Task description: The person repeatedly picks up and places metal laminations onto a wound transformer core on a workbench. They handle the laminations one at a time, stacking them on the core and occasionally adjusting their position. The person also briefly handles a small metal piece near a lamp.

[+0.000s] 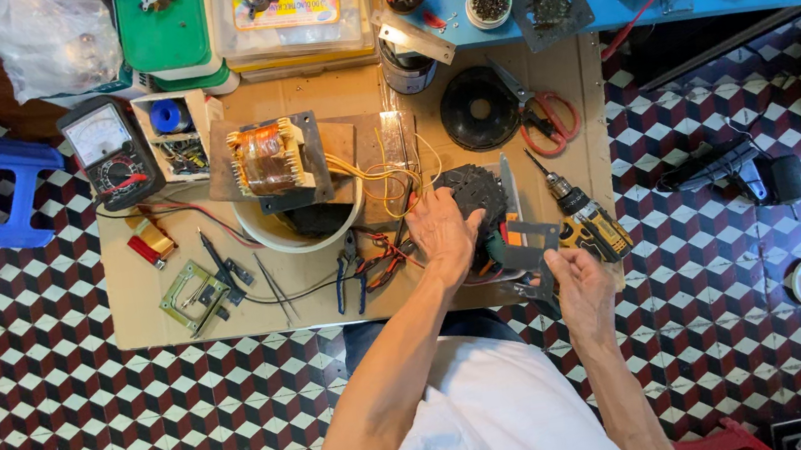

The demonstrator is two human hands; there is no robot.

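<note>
Nearest the camera is the person's white-clothed lap [501, 423], from which both forearms reach toward twelve o'clock over a brown cardboard work sheet [141, 302] laid on the tiled floor. The right hand [580, 285] is closed around the lower edge of a flat grey metal bracket plate [529, 241]; the plate's long axis runs roughly nine to three o'clock. The left hand [443, 230] lies palm down, fingers spread and loosely apart, on a black round perforated plastic part [474, 192], gripping nothing that can be made out.

At three o'clock of the plate, touching its edge, lies a yellow-and-black cordless drill [587, 220], its bit pointing toward eleven o'clock. At nine o'clock of the left hand lie blue-handled pliers [350, 275]. Farther toward ten o'clock, a white round plastic bowl [273, 238] sits under a copper-wound transformer on a grey plate [270, 159]; the bowl's contents are hidden. Beyond, a small white open box [174, 130] holds a blue roll and small bits. At twelve o'clock a small white round cup [489, 2] holds dark screws.
</note>
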